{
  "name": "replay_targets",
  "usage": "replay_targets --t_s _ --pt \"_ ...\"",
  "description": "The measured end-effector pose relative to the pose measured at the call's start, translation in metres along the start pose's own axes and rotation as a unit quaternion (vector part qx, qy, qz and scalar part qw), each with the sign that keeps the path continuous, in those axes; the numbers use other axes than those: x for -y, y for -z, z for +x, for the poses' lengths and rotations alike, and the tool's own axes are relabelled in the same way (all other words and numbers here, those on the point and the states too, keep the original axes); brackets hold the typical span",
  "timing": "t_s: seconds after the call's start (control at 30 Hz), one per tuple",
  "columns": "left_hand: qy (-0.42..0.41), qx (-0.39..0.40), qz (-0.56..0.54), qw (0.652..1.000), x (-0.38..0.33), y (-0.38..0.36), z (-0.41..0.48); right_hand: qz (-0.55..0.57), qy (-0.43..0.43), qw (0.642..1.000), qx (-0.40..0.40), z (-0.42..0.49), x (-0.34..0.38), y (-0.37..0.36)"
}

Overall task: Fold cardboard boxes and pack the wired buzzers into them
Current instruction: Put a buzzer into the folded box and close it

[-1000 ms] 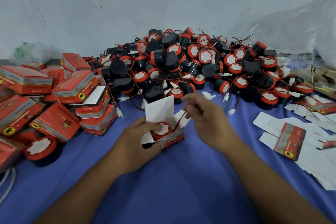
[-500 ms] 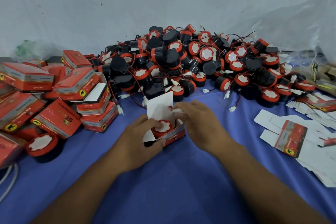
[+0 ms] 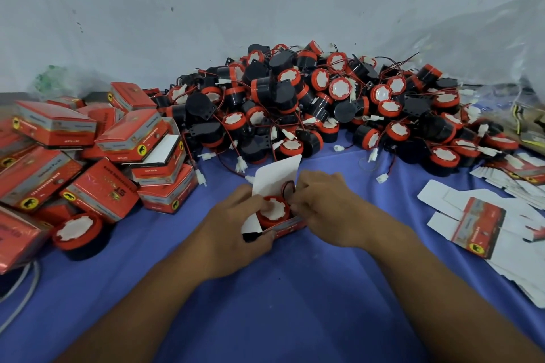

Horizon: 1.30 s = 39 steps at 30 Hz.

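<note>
A small red cardboard box (image 3: 287, 225) stands open in the middle of the blue cloth, its white lid flap (image 3: 277, 174) raised at the back. A black buzzer with a red rim (image 3: 272, 211) sits inside it, its red and black wire looped above. My left hand (image 3: 233, 224) grips the box's left side, thumb on the buzzer's top. My right hand (image 3: 327, 206) holds the box's right side, fingertips pinching the wire at the buzzer's edge.
A big heap of wired buzzers (image 3: 318, 106) lies behind the box. Several closed red boxes (image 3: 118, 150) pile up at the left, with one loose buzzer (image 3: 78, 231) in front. Flat unfolded box blanks (image 3: 483, 224) are spread at the right.
My right hand came down from above the box to its right side and now tucks the wire in beside the buzzer. The left hand kept its hold.
</note>
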State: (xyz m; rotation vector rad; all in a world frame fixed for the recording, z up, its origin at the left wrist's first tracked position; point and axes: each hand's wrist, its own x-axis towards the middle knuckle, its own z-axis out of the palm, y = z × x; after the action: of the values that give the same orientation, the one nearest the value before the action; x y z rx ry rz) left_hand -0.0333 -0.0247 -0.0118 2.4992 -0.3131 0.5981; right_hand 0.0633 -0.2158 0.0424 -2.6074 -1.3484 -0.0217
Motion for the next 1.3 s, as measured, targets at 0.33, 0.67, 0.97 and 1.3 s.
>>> replay_targets --t_s 0.33,0.67,0.97,1.3 --pt "-0.028 -0.013 -0.015 0.999 -0.011 -0.001 0.002 0.209 -0.155 0.959 -0.117 0.008 -0.007 -0.007" --pt "0.011 -0.030 -0.068 0.997 -0.007 -0.003 0.001 0.146 -0.085 0.973 -0.157 0.008 -0.005 -0.018" --pt "0.045 -0.052 -0.059 0.996 0.000 -0.005 0.000 0.207 -0.137 0.961 -0.121 0.011 -0.009 -0.023" --pt "0.146 -0.167 -0.219 0.950 -0.009 -0.008 0.006 0.132 -0.144 0.964 -0.181 0.014 0.000 -0.029"
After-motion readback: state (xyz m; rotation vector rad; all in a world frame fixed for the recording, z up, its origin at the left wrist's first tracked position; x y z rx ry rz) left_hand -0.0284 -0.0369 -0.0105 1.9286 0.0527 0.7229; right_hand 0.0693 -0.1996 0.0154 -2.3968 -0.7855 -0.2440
